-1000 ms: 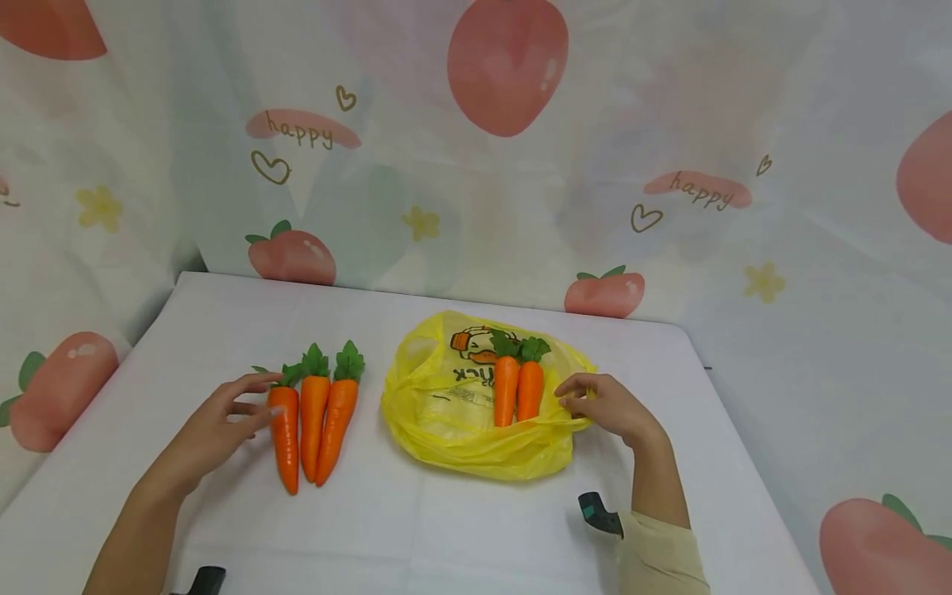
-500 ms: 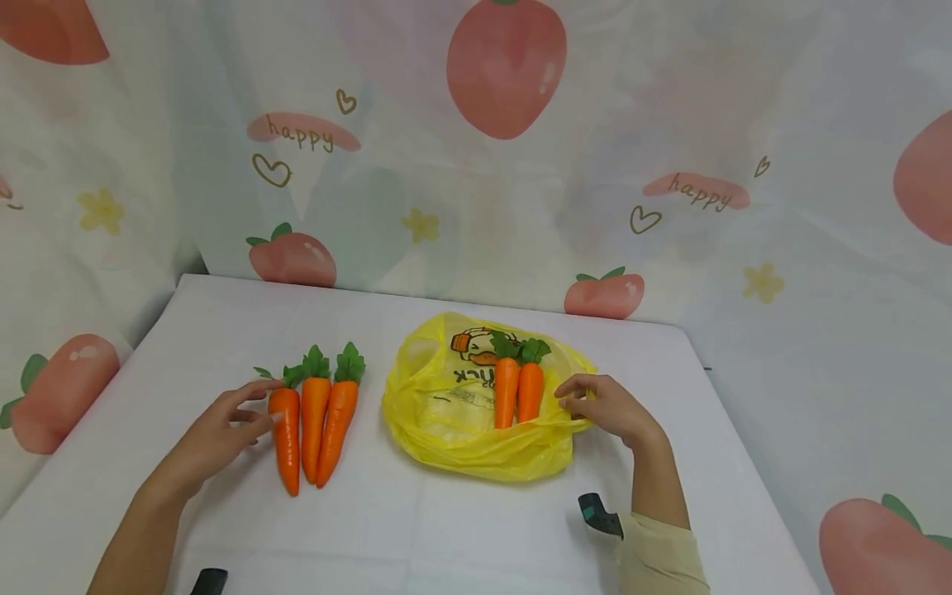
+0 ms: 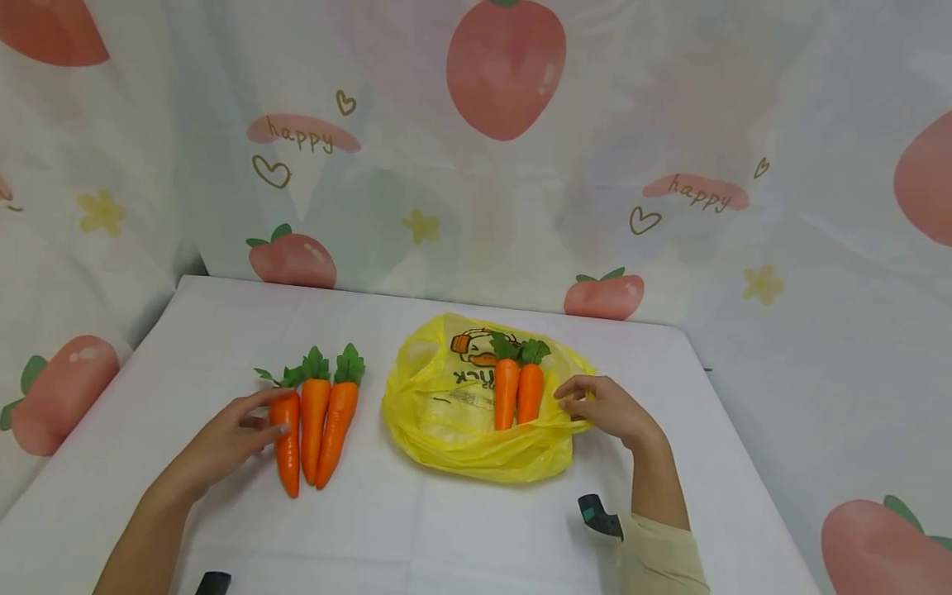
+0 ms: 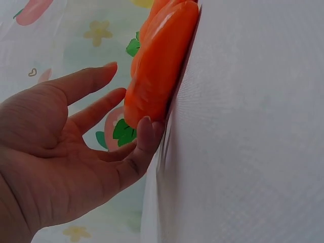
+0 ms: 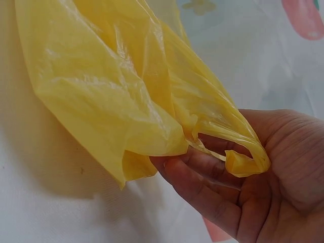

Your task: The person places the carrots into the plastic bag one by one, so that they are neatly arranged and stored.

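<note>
Three orange carrots with green leafy tops lie side by side on the left of the table. My left hand (image 3: 234,438) reaches over the leftmost carrot (image 3: 287,467), and its fingers are spread. In the left wrist view, the fingers come right up to a carrot (image 4: 159,63), while a gap shows beside the hand's upper digit. A yellow plastic bag (image 3: 439,454) lies at the centre with its mouth wide. Two more carrots (image 3: 506,395) rest in it, leaves pointing away. My right hand (image 3: 606,409) holds the bag's right edge, with a handle loop (image 5: 243,164) against the palm.
A white cloth covers the table (image 3: 372,545). A fruit-print curtain (image 3: 476,207) rises behind it and along both sides. Dark wrist-worn devices show below the hands, one near the right sleeve (image 3: 658,549).
My left hand has shifted slightly right and down, its fingers now farther over the leftmost carrot. The right hand and the bag have kept their places.
</note>
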A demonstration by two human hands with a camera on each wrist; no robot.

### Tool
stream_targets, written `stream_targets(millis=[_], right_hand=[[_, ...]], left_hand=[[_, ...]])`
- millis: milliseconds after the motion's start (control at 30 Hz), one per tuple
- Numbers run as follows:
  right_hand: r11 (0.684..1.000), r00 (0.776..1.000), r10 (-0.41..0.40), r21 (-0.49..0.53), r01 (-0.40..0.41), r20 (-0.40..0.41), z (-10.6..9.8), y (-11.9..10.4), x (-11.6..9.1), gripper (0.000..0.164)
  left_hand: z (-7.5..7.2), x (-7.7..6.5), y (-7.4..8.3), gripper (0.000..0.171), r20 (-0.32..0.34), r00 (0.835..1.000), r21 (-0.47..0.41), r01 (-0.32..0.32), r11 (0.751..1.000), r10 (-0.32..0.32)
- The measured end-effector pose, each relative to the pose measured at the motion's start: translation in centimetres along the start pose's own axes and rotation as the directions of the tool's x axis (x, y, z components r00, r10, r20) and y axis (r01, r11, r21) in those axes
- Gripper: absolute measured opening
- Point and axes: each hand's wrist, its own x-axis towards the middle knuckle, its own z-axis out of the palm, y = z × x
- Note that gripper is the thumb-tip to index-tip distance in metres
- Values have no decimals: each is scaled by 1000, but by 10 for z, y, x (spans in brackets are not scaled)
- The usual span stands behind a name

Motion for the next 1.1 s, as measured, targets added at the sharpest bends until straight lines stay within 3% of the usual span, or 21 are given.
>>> stream_targets(millis=[833, 1100], right_hand=[[999, 999, -34, -6, 35, 22, -1, 2, 4, 17], [999, 999, -31, -20, 31, 32, -2, 4, 3, 18]], left_hand=[[6, -2, 0, 72, -26, 1000, 71, 8, 997, -7], [10, -3, -1, 76, -47, 998, 69, -39, 997, 42]])
